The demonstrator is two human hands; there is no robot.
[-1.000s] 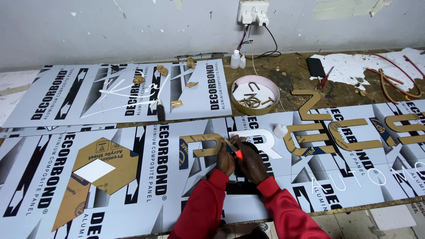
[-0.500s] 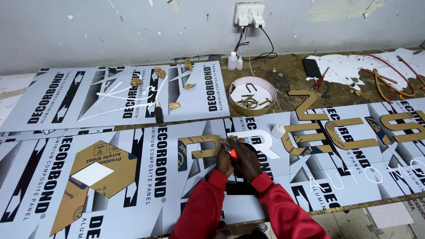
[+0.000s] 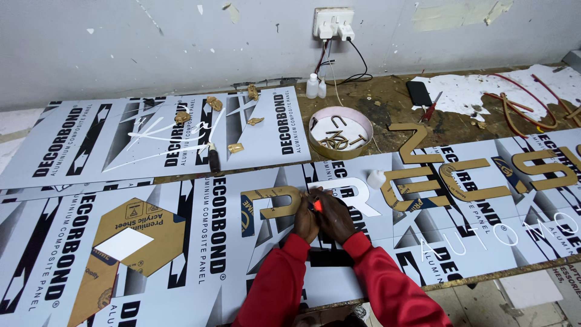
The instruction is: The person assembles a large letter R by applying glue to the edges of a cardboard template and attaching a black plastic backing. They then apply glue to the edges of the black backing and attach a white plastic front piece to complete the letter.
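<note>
Seen from above, a person in red sleeves works at a long tabletop [image 3: 387, 100] covered with white printed panels [image 3: 200, 242]. Both hands meet near the middle of the nearest panel. The left hand [image 3: 306, 219] is curled, fingers pressed down beside a gold cut-out letter [image 3: 272, 201] that lies flat on the panel, its right end touching the hands. The right hand [image 3: 334, 215] is closed around a small red tool [image 3: 317, 206], whose tip shows between the two hands; what kind of tool it is cannot be told. Just right of the hands lies a white letter [image 3: 357, 197], and beyond it a row of larger gold letters [image 3: 460, 178] runs toward the right edge. Behind the hands, a round shallow tray [image 3: 315, 140] holds small gold letters. Two small white bottles [image 3: 316, 86] stand near the wall below a socket [image 3: 333, 23] with plugs. To the left, a brown-papered hexagon sheet [image 3: 145, 233] rests on a panel.
</note>
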